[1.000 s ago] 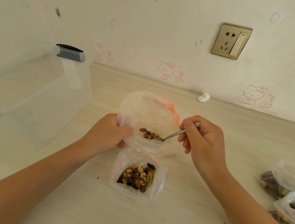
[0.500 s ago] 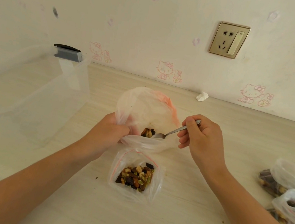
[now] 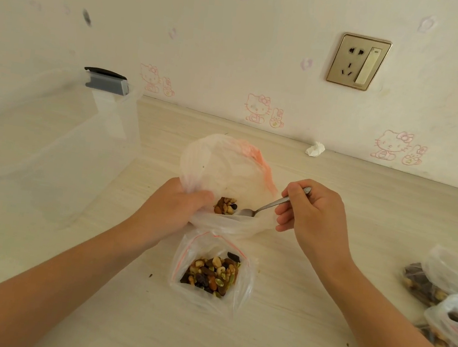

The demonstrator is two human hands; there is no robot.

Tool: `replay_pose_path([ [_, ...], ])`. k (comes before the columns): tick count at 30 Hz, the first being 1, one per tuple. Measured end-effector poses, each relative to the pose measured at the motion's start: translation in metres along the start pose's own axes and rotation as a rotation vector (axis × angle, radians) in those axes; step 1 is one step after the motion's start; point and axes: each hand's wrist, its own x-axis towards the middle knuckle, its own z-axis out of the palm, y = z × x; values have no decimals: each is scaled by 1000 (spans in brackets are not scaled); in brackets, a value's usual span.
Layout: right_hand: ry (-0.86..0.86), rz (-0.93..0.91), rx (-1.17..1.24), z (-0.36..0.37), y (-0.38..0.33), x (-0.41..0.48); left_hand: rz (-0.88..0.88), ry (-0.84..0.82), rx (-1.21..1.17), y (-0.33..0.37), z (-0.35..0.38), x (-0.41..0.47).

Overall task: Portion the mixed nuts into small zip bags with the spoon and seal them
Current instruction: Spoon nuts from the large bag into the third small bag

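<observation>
Centrally, a floppy nut bag (image 3: 223,166) is gripped at its rim by the left hand (image 3: 171,209); a stiff spoon (image 3: 268,206) is pinched at its handle by the right hand (image 3: 313,217).

Mid-handle of the spoon (image 3: 271,204) is hidden inside the right hand (image 3: 311,212). Fingertips of the left hand (image 3: 173,209) curl out of sight against the large bag (image 3: 223,166). The filled bags (image 3: 452,272) are cut off by the right edge, the clear box (image 3: 53,137) by the left.

Left hand (image 3: 173,209) grips the large bag (image 3: 222,169) behind the zip bag (image 3: 211,272); right hand (image 3: 313,215) holds the spoon (image 3: 268,205) inside it.
</observation>
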Motion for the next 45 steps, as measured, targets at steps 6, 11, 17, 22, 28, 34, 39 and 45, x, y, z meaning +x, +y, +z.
replay_pose_path([
  [6,12,25,30,1,4,1,-122,-47,-324,5,5,-3],
  [11,20,71,91,1,10,5,-147,-102,-361,6,8,-5],
  [17,25,123,160,3,14,7,-180,-188,-377,4,2,-5],
  [22,67,146,199,1,15,9,-195,-221,-381,3,2,-5],
  [28,58,251,282,3,17,10,-188,-149,-252,5,-3,-2],
  [34,45,370,447,2,17,12,-248,-106,-324,6,-9,1],
  [39,60,430,498,0,16,14,-271,-102,-317,6,-11,2],
  [45,87,421,506,-4,10,15,-289,-251,166,13,-39,5],
])
